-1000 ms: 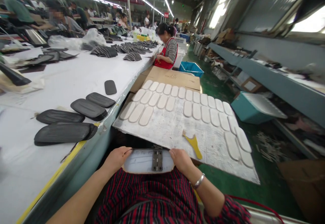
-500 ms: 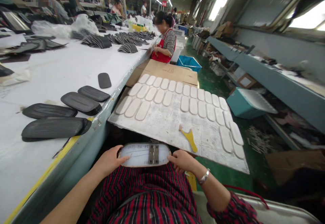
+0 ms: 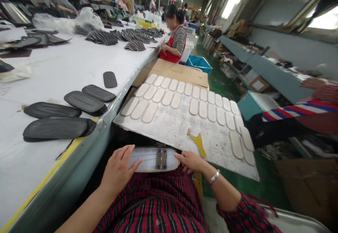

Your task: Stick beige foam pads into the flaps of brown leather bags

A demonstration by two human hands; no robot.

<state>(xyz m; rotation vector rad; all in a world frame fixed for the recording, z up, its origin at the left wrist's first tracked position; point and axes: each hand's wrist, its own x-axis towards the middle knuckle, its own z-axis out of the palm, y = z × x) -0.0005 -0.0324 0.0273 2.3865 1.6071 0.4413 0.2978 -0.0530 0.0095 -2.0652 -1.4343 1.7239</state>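
Over my lap I hold a flat oval template (image 3: 148, 159), whitish and see-through, with pen marks and a dark metal hinge (image 3: 161, 159) across its right part. My left hand (image 3: 118, 166) is at its left end, thumb and fingers over the upper face. The right end is gripped by my right hand (image 3: 191, 162), forefinger along the edge and the other fingers curled under. What lies inside or beneath the template is hidden. Ahead on the work board (image 3: 171, 127) lies a yellow scraper-like tool (image 3: 197, 144), apart from my hands.
Pale oval pieces (image 3: 149, 112) lie in rows on the board. Black oval pads (image 3: 56, 127) are stacked on the white table (image 3: 79, 64) to my left. A co-worker in a red apron (image 3: 174, 44) sits beyond. Another person in a striped garment (image 3: 301, 109) is at right.
My left hand has shifted onto the template's left end, its fingers now showing on top. My right hand stays at the other end. A person has come into view at the right.
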